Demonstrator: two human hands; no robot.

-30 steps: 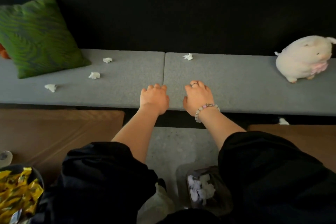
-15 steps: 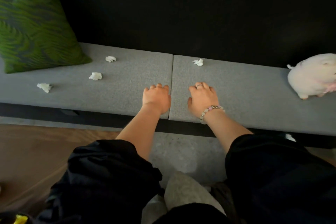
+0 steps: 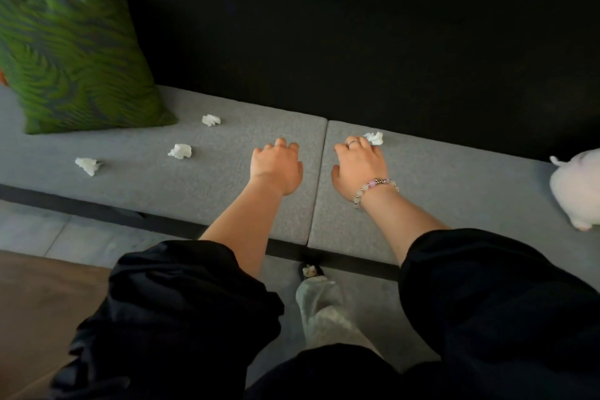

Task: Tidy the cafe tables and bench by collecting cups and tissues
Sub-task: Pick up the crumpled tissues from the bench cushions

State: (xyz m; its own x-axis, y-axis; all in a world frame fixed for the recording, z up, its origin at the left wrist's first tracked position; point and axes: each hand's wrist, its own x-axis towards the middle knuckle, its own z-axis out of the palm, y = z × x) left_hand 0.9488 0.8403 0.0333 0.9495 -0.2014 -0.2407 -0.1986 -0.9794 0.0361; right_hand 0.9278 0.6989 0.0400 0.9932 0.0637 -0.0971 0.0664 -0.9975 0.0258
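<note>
right hand point(image 3: 358, 166) has reached forward over the last second, fingers spread, tips now touching a tissue point(image 3: 374, 138), not yet closed on it | left hand point(image 3: 276, 167) loosely open, empty, alongside | three more tissues point(image 3: 180, 151) lie left on the worktop point(image 3: 454, 178) | pickup looks imminent

Black baggy sleeves point(image 3: 181, 312) pushed up w/ forearms bare, beaded bracelet point(image 3: 373, 189) w/ pale & pink beads on right wrist, ring point(image 3: 352, 142) on right hand point(image 3: 358, 169), pale grey trouser leg point(image 3: 321, 305)
</note>
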